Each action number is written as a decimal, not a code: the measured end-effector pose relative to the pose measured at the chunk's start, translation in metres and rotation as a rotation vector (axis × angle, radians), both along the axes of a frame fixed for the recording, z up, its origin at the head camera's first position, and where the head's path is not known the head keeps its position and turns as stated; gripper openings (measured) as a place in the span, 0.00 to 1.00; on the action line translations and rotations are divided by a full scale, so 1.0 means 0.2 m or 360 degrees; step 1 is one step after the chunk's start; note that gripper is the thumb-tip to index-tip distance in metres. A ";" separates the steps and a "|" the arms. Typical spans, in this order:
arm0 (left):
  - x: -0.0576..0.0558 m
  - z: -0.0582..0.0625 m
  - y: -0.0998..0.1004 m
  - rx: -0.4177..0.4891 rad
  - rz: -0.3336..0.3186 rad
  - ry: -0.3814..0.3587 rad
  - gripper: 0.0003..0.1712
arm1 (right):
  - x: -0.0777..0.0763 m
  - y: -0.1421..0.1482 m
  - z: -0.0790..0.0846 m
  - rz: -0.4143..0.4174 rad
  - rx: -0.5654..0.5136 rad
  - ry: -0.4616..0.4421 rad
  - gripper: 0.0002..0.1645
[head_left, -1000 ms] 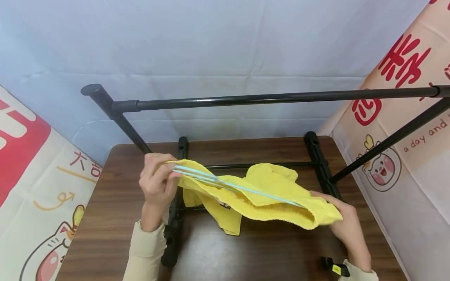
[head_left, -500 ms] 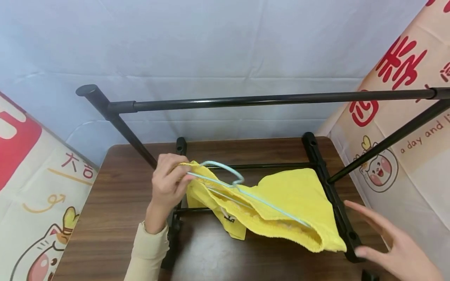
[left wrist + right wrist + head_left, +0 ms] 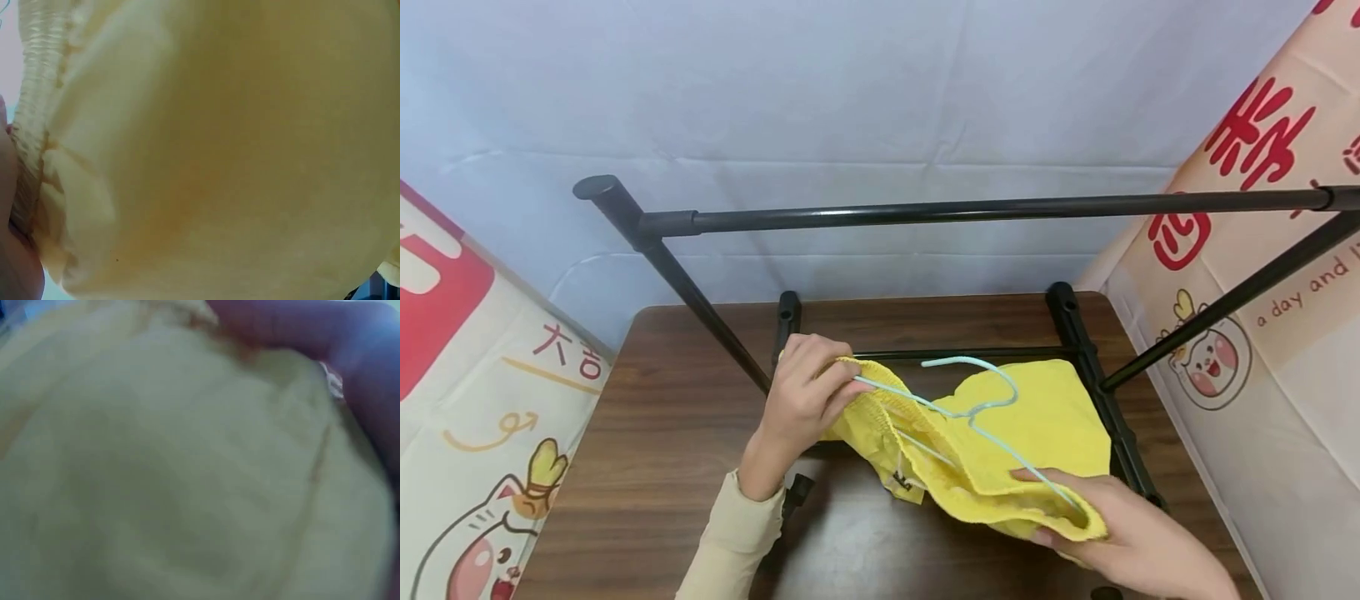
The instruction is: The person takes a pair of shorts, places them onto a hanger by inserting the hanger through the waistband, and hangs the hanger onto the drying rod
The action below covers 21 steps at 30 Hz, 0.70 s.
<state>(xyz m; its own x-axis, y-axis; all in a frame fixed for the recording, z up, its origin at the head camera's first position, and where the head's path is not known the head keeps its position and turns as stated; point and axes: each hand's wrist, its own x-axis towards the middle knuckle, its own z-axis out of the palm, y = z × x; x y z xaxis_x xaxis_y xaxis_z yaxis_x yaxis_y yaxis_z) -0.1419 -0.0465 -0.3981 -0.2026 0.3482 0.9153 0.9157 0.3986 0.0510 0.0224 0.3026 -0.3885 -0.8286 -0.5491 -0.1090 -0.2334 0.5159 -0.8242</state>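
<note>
A pair of yellow shorts (image 3: 1045, 412) with a gathered elastic waistband hangs between both hands, waist opening toward me. A light-blue wire hanger (image 3: 972, 413) lies along the waist, its hook pointing up and left. My left hand (image 3: 801, 400) pinches the left end of the waistband together with the hanger's left arm. At the other end my right hand (image 3: 1123, 529) grips the waistband around the hanger's right tip, fingers above and below the cloth. In the left wrist view yellow cloth (image 3: 219, 156) fills nearly everything; the right wrist view is blurred cloth (image 3: 162, 469) too.
A black garment rack stands on the brown wooden table (image 3: 647, 433). Its top bar (image 3: 880, 215) crosses above and behind the shorts, and its feet (image 3: 1071, 333) lie left and right. White and printed cloth sheets (image 3: 1217, 333) close off the back and sides.
My right hand let go of the shorts, moved off right, then came back to grip the waistband. My left hand shifted right. The hanger's hook swung up into view and rightward.
</note>
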 end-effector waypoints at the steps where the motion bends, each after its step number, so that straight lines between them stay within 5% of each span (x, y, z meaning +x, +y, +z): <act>1: 0.00 -0.01 0.00 -0.0016 0.0005 -0.0004 0.19 | -0.01 -0.02 -0.02 0.0070 -0.0090 -0.0057 0.28; 5: 0.00 -0.03 0.00 -0.0046 0.0031 -0.0068 0.20 | -0.03 -0.06 -0.09 0.0126 -0.0265 -0.0357 0.24; 14: 0.01 -0.05 0.00 0.0097 0.0070 -0.0379 0.20 | -0.02 -0.09 -0.11 -0.0372 -0.0324 -0.0657 0.21; 18: 0.03 -0.04 -0.01 0.0336 0.0141 -0.0366 0.26 | 0.01 -0.05 -0.09 -0.0508 -0.0336 -0.0704 0.19; 21: 0.03 -0.02 -0.02 0.0720 0.0210 -0.0262 0.25 | 0.04 -0.01 -0.06 -0.0702 -0.0333 -0.0763 0.18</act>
<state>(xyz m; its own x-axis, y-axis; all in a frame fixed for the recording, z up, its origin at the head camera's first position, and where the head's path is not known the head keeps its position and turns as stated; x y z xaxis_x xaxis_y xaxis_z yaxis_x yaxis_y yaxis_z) -0.1350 -0.0505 -0.4030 -0.3725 -0.1146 0.9209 0.8244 0.4149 0.3851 0.0294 0.2996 -0.4011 -0.8664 -0.2209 -0.4479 0.3775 0.2974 -0.8769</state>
